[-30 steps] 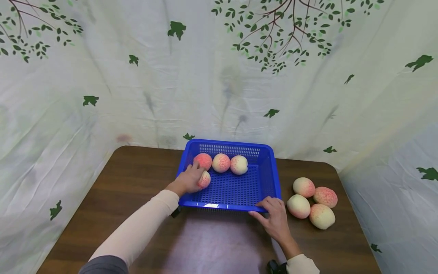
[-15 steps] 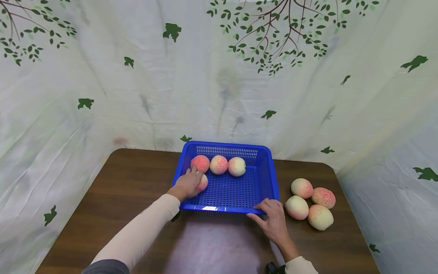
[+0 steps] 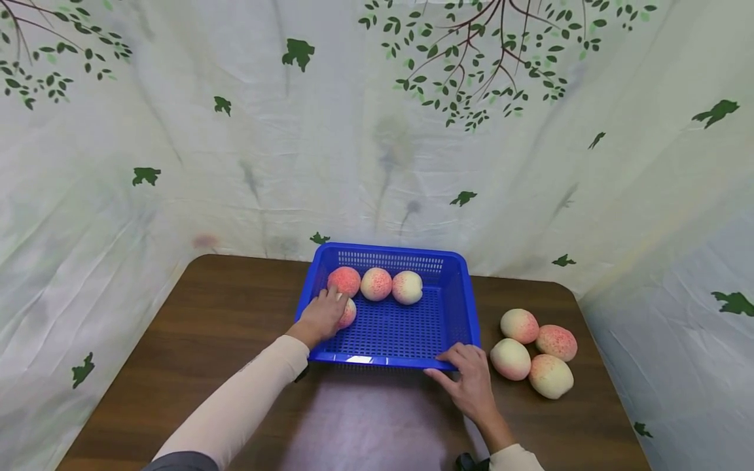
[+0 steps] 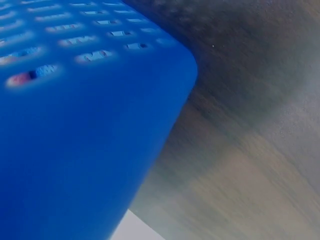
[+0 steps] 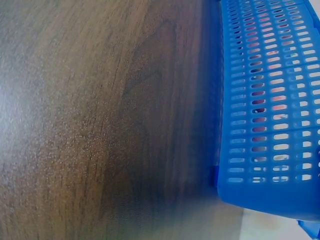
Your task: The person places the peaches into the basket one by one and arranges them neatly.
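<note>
A blue plastic basket (image 3: pixel 406 362) with slotted walls stands at the back middle of the table. Inside it, a row of three peaches runs along the far side: a deep pink one (image 3: pixel 344 280), a speckled one (image 3: pixel 376 284) and a pale one (image 3: pixel 408 288). My left hand (image 3: pixel 323 314) reaches over the basket's left rim and holds another peach (image 3: pixel 349 315), partly hidden by the fingers, just in front of the deep pink one. My right hand (image 3: pixel 468 376) grips the near rim by its right corner, thumb outside. Both wrist views show only basket wall and table, no fingers.
Several more peaches (image 3: pixel 510 359) lie clustered on the wooden table (image 3: pixel 235 294), right of the basket. A pale curtain (image 3: pixel 353 163) printed with leaves hangs behind the table and on both sides.
The head view has shifted slightly. My left hand has drawn the peach a little toward the basket's left wall, covering more of it. My right hand stays on the rim.
</note>
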{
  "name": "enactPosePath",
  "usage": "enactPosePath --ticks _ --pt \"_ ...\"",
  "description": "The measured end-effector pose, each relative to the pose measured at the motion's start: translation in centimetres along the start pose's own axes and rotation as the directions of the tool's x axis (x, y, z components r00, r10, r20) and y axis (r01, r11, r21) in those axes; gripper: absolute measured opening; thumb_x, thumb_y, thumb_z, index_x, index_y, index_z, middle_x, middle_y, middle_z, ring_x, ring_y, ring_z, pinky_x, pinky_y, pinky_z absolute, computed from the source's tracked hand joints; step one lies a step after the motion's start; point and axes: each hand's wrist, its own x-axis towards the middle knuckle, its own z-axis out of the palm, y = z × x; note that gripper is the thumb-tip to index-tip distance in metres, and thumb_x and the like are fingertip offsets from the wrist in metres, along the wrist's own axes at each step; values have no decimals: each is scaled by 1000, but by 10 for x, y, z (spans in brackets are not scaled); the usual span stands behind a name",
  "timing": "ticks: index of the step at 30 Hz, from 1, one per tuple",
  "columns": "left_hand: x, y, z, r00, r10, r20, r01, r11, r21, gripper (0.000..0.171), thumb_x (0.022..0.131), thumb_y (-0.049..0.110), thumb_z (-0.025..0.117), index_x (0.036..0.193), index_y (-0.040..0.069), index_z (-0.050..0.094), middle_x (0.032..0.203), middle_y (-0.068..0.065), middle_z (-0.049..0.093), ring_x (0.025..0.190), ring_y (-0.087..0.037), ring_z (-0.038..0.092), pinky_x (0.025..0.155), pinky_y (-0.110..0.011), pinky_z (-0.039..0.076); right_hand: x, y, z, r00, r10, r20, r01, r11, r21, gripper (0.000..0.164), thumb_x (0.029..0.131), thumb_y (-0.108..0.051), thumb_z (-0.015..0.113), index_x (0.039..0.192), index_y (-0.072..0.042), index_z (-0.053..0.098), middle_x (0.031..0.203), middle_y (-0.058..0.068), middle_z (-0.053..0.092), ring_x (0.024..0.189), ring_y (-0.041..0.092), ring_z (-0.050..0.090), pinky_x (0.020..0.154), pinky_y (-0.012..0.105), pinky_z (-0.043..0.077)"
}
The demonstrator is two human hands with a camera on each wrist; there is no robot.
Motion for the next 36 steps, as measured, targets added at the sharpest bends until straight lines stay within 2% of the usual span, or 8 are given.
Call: enactPosePath --ticks 8,11,17,22,27,30,32,36 --pt "-7 -5 -4 995 68 -74 -72 996 -50 64 78 17 79 133 6 49 120 -25 46 105 -43 48 86 -52 48 -3 -2 0 1000 -5 -7 5 1000 -8 26 66 -30 84 78 -16 67 75 -9 57 75 13 55 81 34 33" --pt "-14 -9 -9 989 95 -116 -110 985 -133 67 78 22 80 134 3 49 125 -27 44 110 -44 46 91 -54 45 -5 -2 0 1000 -1 -12 1 1000 -4 26 65 -29 85 78 -16 67 75 -9 57 75 13 55 81 33 33" --pt "-35 -13 -25 985 76 -158 -135 903 -407 64 86 32 72 136 2 47 131 -25 42 118 -41 42 98 -54 40 -6 -3 1 1000 -8 -10 8 1000 3 25 67 -30 84 79 -16 67 76 -8 57 75 13 56 81 33 33" --pt "-55 -10 -39 980 29 -198 -125 861 -493 63 86 40 71 137 8 50 129 -17 47 116 -33 48 97 -52 43 -3 -3 1 999 -24 -27 24 1000 -5 25 67 -29 84 79 -16 67 76 -8 58 75 14 56 80 35 34" --pt "-74 -2 -43 963 -9 -268 -132 854 -503 61 85 37 72 137 11 52 130 -15 50 119 -33 49 98 -53 42 1 -3 1 999 -29 -22 28 1000 -13 25 67 -30 84 79 -15 67 76 -8 57 75 14 55 81 34 34" --pt "-82 2 -39 945 31 -325 -187 867 -462 59 84 35 73 135 11 55 131 -15 53 120 -35 49 99 -53 41 1 -2 1 1000 -22 -19 22 1000 -8 25 67 -30 84 79 -15 67 76 -7 58 75 14 56 81 35 34" --pt "-86 4 -34 928 77 -364 -237 876 -420 58 83 35 74 132 10 57 131 -14 54 120 -35 50 98 -53 41 0 -2 1 1000 -13 -15 13 1000 -4 25 68 -31 84 79 -15 68 76 -7 58 75 14 56 81 35 34" --pt "-94 8 -20 878 163 -449 -316 903 -290 59 81 37 75 132 12 59 128 -13 58 115 -34 54 93 -54 43 -1 -1 1 1000 -18 -16 17 1000 -12 25 68 -31 84 79 -16 68 76 -8 59 75 13 56 81 35 34"
